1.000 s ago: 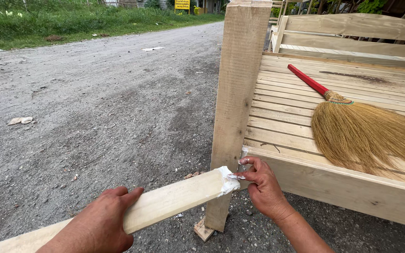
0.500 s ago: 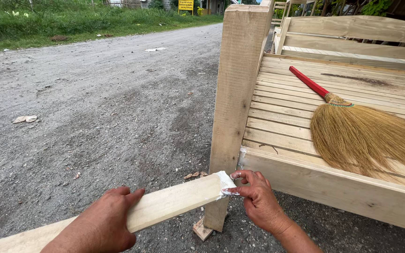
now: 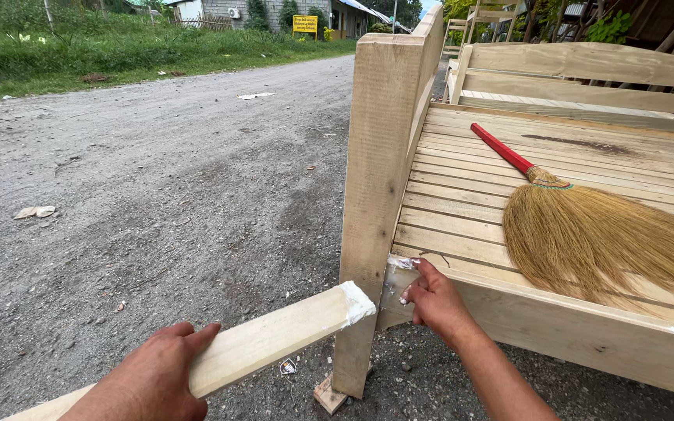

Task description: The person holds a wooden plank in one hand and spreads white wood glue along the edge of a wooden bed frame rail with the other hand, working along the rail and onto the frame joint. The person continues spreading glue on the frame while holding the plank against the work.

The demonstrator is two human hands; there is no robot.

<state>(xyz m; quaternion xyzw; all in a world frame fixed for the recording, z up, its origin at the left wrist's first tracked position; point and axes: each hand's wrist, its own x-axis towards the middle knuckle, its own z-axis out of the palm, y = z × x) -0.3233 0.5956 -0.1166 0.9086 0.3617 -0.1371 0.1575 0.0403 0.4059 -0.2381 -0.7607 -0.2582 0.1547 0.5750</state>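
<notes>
Left hand (image 3: 154, 378) is wrapped around a pale wooden batten (image 3: 263, 343), fingers closed over its top edge, and the batten's far end, smeared with white paste, sits just beside the upright post (image 3: 380, 195) at the near corner of the slatted wooden bench (image 3: 462, 203). Right hand (image 3: 434, 300) holds nothing, its white-smeared fingers (image 3: 413, 281) pressed on the paste at the bench's front rail, right by that post. A red-handled straw broom (image 3: 587, 234) lies across the slats, and it's all standing on gravel ground (image 3: 157, 195).

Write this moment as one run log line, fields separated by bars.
left hand: holds wooden bar | right hand: fingers on white paste at bench rail | broom: on bench
</notes>
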